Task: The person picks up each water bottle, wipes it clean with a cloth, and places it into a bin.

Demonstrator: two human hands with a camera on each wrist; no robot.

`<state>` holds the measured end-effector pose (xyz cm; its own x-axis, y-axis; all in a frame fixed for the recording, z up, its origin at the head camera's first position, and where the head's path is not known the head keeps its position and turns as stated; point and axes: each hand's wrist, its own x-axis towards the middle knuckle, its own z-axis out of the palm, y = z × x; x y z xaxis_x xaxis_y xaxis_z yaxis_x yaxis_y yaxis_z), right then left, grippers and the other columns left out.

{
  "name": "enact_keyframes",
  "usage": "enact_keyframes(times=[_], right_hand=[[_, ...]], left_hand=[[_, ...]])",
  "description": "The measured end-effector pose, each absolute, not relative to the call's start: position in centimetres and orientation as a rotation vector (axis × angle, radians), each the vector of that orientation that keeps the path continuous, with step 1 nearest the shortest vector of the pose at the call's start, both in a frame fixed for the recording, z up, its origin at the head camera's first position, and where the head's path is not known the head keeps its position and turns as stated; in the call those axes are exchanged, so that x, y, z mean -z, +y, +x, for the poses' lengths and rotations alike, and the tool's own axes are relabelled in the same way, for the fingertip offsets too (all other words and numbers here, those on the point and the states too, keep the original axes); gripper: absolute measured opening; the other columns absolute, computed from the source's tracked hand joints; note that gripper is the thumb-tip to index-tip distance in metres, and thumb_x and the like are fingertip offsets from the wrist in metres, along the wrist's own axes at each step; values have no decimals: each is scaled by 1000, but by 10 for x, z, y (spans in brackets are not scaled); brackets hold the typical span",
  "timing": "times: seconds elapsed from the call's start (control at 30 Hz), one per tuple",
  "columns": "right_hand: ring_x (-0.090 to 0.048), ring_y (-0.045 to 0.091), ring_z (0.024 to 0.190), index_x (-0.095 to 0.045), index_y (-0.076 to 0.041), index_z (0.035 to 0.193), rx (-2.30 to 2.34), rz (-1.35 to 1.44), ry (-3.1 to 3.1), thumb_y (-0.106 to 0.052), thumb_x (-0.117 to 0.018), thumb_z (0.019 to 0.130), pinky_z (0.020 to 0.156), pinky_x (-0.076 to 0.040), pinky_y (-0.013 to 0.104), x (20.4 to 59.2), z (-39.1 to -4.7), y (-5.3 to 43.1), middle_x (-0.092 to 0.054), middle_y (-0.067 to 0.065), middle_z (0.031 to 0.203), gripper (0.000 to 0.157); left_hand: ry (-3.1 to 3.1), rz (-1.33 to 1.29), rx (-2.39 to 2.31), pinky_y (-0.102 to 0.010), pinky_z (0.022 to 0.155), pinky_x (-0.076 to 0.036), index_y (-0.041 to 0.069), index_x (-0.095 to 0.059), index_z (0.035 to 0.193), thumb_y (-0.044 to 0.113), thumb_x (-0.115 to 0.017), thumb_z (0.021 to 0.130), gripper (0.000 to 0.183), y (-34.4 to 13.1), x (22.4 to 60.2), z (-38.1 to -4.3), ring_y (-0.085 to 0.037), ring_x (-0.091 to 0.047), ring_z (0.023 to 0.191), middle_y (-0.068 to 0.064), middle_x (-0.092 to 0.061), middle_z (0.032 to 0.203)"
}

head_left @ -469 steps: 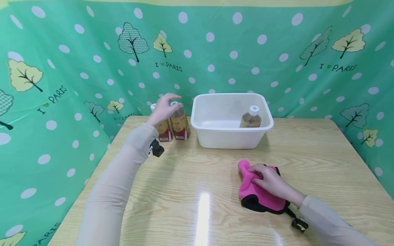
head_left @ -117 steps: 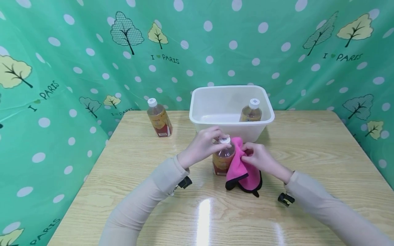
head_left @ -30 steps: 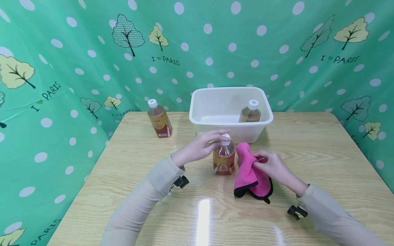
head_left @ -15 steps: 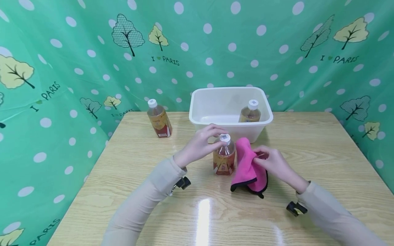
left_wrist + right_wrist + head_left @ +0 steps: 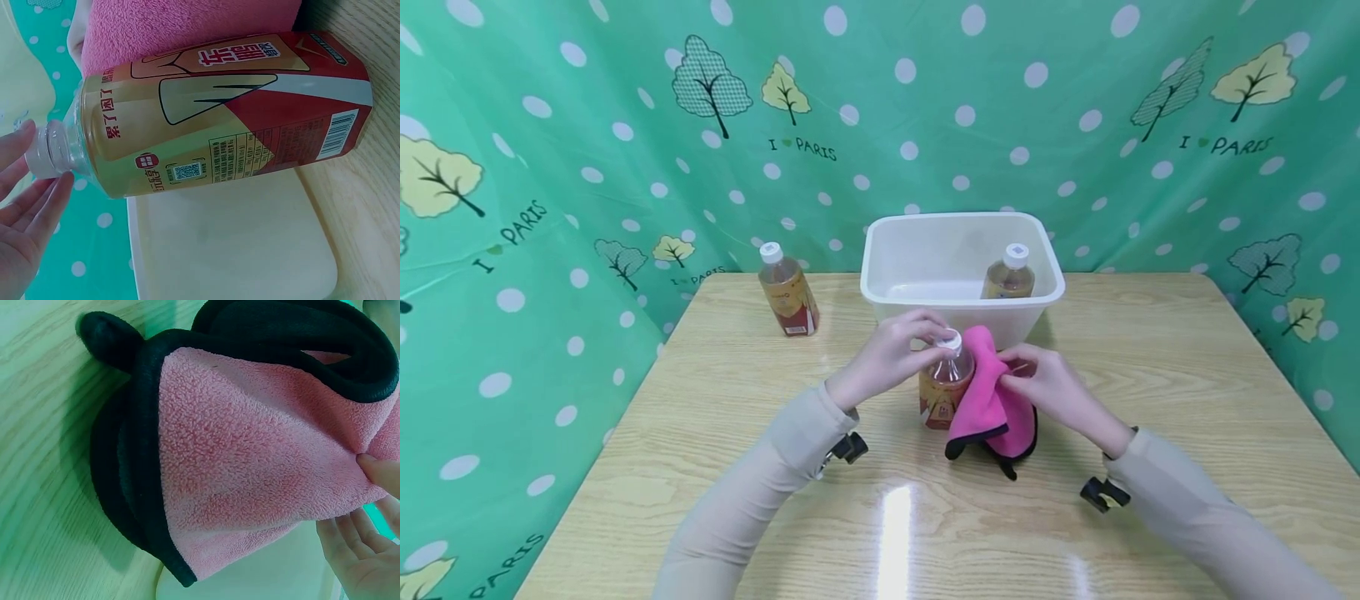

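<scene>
An amber drink bottle (image 5: 943,397) with a white cap and a gold and red label stands upright on the table, before the white tub. My left hand (image 5: 898,350) pinches its cap (image 5: 48,150) between thumb and fingers. In the left wrist view the label faces the camera. From the other side, my right hand (image 5: 1048,383) holds a bunched pink cloth (image 5: 988,408) with black edging. The cloth overlaps the bottle's right side in the head view. In the right wrist view thumb and fingers grip the cloth (image 5: 250,456) at its fold.
Behind the hands stands a white plastic tub (image 5: 917,225), with a second bottle (image 5: 1009,279) upright in its right end. A third bottle (image 5: 788,293) stands at the table's back left. The wooden table (image 5: 775,533) meets a green dotted curtain (image 5: 880,100) behind.
Over the last second the pink cloth has moved left against the bottle with my right hand. My left hand went from lying over the cap to pinching it. Earlier, this bottle stood at back left.
</scene>
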<state>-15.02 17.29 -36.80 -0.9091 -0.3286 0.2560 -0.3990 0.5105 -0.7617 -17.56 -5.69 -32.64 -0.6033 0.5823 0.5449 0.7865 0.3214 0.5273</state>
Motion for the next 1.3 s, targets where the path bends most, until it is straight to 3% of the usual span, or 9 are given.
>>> enact_keyframes(times=[0.57, 0.8, 1.3], right_hand=[[-61, 26, 78, -61, 7, 91, -1312, 681, -2705, 11, -62, 72, 67, -54, 32, 386, -156, 166, -63, 18, 88, 20], [-60, 24, 77, -61, 4, 87, -1275, 694, -2769, 8, -63, 72, 67, -53, 33, 395, -158, 165, -63, 12, 83, 16], [-54, 13, 68, -60, -2, 81, -1141, 768, -2861, 5, -64, 71, 57, -47, 24, 413, -164, 164, -59, 4, 73, 13]], left_hand=[[-2356, -1257, 1181, -26, 66, -52, -1, -66, 89, 9, -67, 77, 15, -56, 324, -175, -12, -58, 79, -8, -61, 91], [-2360, -1247, 1168, -21, 66, -51, -1, -67, 89, 10, -67, 78, 16, -56, 325, -175, -11, -58, 77, -7, -61, 91], [-2337, -1258, 1173, -27, 65, -52, -2, -67, 88, 8, -67, 78, 14, -55, 325, -176, -12, -58, 78, -8, -62, 90]])
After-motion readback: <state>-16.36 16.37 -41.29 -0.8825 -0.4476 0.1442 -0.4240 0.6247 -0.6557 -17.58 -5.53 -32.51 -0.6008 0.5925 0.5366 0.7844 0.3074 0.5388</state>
